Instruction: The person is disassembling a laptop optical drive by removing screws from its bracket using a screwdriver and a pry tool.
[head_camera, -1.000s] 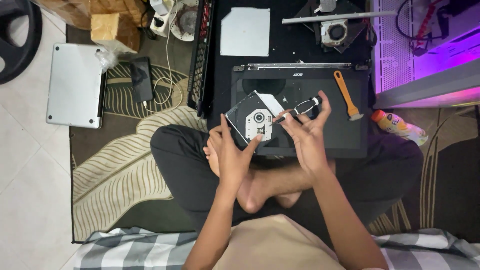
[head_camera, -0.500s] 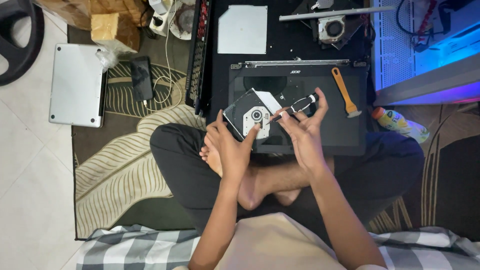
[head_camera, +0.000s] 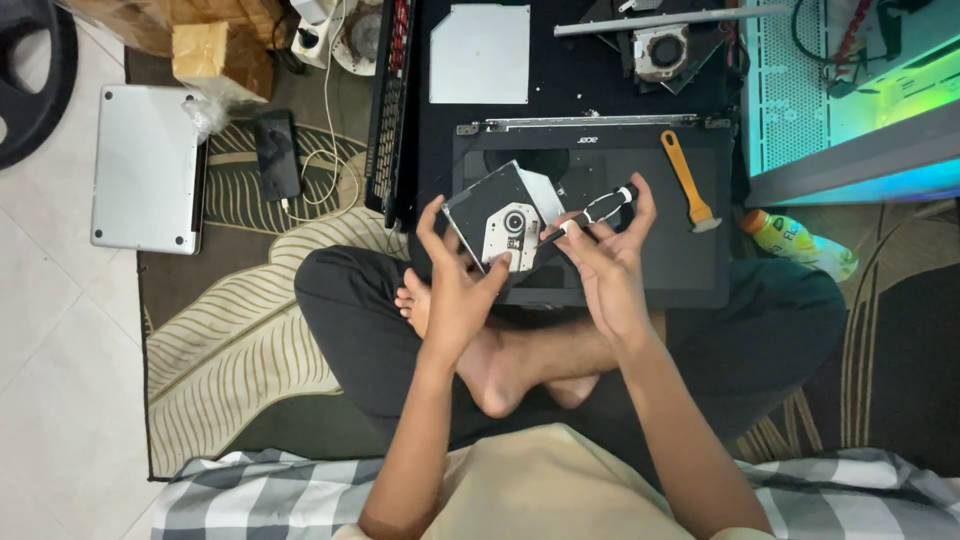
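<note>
Not much has shifted since half a second back: the slim grey-and-black optical disc drive (head_camera: 503, 218) has been tipped a bit more upright and kept at about the same spot over the lap, and the tool has been swung so its tip lands closer to the drive's edge. The view itself has drifted slightly too.

Biggest thing in play is the black laptop base (head_camera: 640, 190) lying open-side-up on the floor mat, parked right in front of the crossed legs, so it can be reached easily. The drive is held up above it, clear of the laptop, with its silver underside turned towards the camera, probably so the small fittings can be seen.

The left hand (head_camera: 455, 285) is clamped on the drive's lower corner, fingers spread along both edges to steady it. The right hand (head_camera: 605, 265) is closed around a small black-and-white-handled screwdriver (head_camera: 590, 212), pinched near the fingertips for fine control, tip against the drive's right side. An orange-handled pry tool (head_camera: 686, 180) is left lying on the laptop, just beside the right hand.
</note>
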